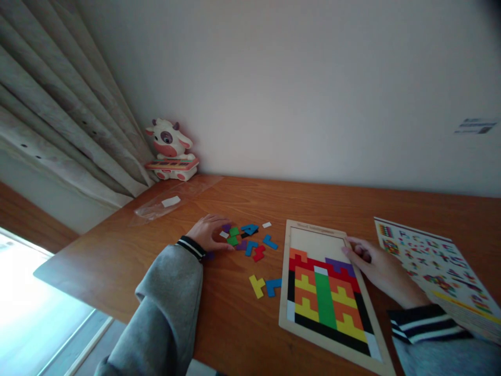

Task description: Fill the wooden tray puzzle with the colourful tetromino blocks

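My left hand (208, 233) rests at the left side of a loose pile of coloured puzzle pieces, fingers apart and curved around its edge. Nearest to it are green pieces (233, 236), with a blue piece (251, 247) and a red piece (259, 254) farther right. My right hand (376, 263) pinches the right rim of a wooden puzzle board (285, 292), its other fingers curled. Coloured block shapes, among them a long green piece (325, 300), fill the lower part of the board. At the top, a bare strip of the board shows.
A yellow piece (257, 286) and a blue piece (273, 286) lie left of the board. A printed pattern sheet (434, 261) lies to the right. Clear plastic wrap (152, 210) and a cow toy keyboard (172, 151) are at the back left, by the curtain (66, 104).
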`<state>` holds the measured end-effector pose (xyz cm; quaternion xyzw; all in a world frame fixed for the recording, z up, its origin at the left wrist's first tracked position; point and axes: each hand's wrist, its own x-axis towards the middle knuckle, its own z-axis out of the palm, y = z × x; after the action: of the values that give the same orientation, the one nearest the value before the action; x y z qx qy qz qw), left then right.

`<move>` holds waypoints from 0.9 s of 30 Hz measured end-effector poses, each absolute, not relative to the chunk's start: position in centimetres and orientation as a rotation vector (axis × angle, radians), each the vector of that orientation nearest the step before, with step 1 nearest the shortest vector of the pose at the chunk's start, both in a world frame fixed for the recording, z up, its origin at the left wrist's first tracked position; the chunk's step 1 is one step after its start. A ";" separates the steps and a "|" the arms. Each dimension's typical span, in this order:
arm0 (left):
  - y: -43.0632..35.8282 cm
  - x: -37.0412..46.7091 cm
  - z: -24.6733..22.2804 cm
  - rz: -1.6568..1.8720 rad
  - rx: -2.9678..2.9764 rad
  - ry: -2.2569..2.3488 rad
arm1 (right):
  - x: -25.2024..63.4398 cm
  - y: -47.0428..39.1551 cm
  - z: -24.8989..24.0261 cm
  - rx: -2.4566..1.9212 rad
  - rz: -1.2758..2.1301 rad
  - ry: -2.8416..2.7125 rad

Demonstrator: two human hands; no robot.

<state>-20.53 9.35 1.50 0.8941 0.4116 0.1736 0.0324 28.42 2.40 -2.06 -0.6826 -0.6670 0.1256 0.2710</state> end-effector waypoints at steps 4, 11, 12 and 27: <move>9.7 -19.6 0.5 0.578 2.773 1.107 | 28.4 2.4 -2.1 -1.846 0.351 -1.807; 9.7 -19.4 0.7 0.622 2.784 1.081 | 28.3 2.2 -2.1 -1.832 0.355 -1.831; 9.6 -19.4 0.9 0.615 2.778 1.094 | 28.3 2.2 -2.0 -1.834 0.362 -1.838; 8.8 -18.5 1.3 0.772 2.662 1.015 | 27.7 2.0 -1.3 -1.832 0.320 -1.851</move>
<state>-18.45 8.82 1.33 0.8978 0.3424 0.2604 0.0950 27.74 1.95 -1.27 -0.6751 -0.6818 0.1178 0.2560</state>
